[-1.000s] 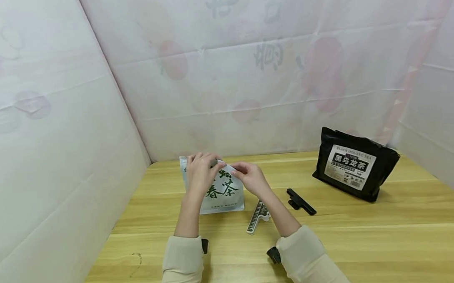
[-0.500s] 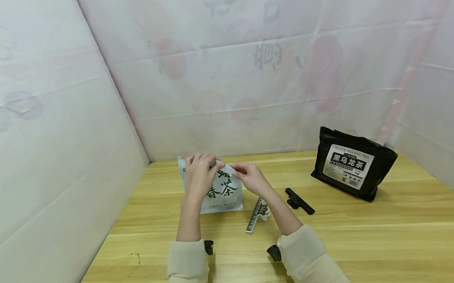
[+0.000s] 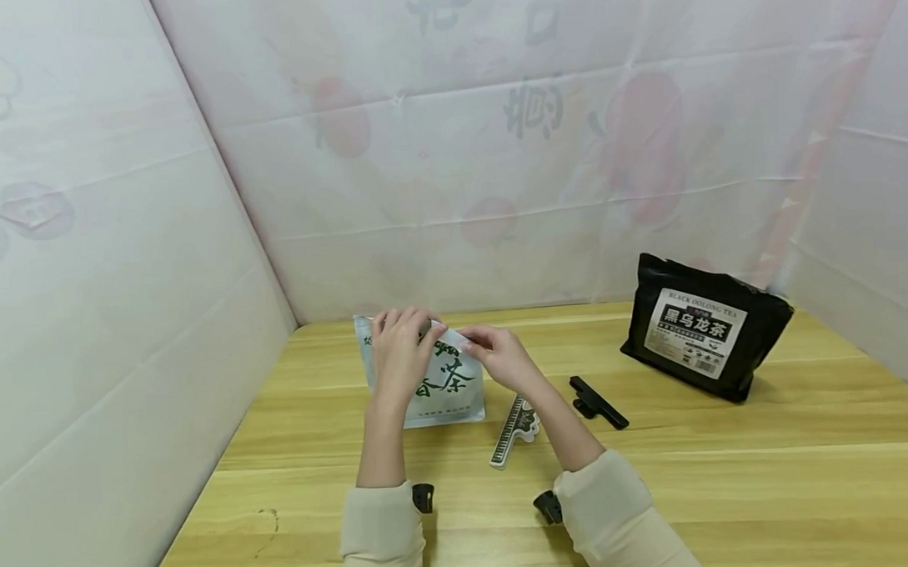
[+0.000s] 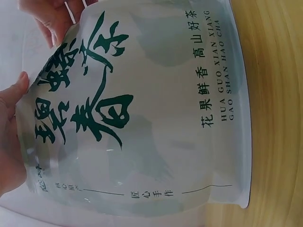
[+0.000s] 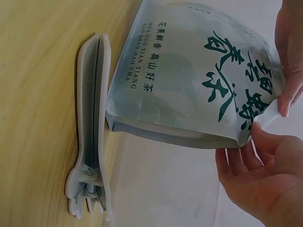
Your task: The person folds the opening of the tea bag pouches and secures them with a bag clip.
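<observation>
A pale tea bag [image 3: 458, 396] with green lettering stands upright at the back left of the table. My left hand [image 3: 404, 348] grips its top edge, thumb in front and fingers over the far side. At the bag's upper right corner, my right hand [image 3: 505, 358] pinches the edge between thumb and fingers. The right wrist view shows the bag's top [image 5: 267, 116] slightly folded between both thumbs. Just right of the bag lies a white clip with a piano-key pattern [image 3: 513, 432], partly behind the right forearm in the head view; its spring shows in the right wrist view.
A black clip [image 3: 597, 404] lies on the wooden table [image 3: 656, 493] right of the right forearm. Farther right stands a black oolong tea bag [image 3: 699, 329] with a white label. Fabric walls [image 3: 450, 167] enclose the table at the back and both sides.
The head view has shifted slightly. My left forearm has swung a little to the right. Both hands keep their hold on the pale tea bag, which stays almost in place.
</observation>
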Available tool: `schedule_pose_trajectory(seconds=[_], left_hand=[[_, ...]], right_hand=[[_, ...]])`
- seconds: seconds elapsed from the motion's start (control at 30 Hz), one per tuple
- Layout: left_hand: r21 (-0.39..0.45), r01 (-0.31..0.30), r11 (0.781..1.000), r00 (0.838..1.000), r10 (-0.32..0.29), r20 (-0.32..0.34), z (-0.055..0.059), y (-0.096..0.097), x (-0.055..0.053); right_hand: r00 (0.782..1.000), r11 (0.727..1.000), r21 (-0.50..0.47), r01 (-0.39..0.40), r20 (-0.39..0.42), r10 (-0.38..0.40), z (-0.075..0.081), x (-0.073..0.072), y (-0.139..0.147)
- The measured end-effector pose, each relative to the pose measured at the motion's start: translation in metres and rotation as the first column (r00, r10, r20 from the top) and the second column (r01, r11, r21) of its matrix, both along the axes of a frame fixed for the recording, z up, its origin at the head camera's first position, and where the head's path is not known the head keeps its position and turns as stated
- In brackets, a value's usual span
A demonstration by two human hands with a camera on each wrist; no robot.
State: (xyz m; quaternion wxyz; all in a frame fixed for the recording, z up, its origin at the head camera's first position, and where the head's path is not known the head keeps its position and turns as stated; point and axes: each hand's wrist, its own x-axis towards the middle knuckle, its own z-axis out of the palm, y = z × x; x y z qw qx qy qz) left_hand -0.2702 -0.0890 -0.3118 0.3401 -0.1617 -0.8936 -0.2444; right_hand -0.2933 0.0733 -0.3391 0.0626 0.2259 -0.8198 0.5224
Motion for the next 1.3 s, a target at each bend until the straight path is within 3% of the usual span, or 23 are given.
schedule_pose_trajectory(seconds=[0.47,0.77,1.3], left_hand=[[0.006,-0.011,1.0,0.998,0.012,-0.055,-0.005,0.0,-0.004],[-0.018,-0.032,0.999,0.999,0.032,-0.025,-0.005,0.004,-0.003],[0.016,-0.023,1.0,0.998,0.024,-0.056,-0.004,0.002,-0.002]], right_hand=[[0.995,0.992,-0.083,0.095,-0.004,-0.096,-0.007,-0.001,-0.006],[0.99,0.985,-0.109,0.133,-0.038,-0.138,-0.012,-0.001,-0.004],[0.996,1.0,-0.006,-0.021,-0.091,0.02,-0.003,0.0,0.0]])
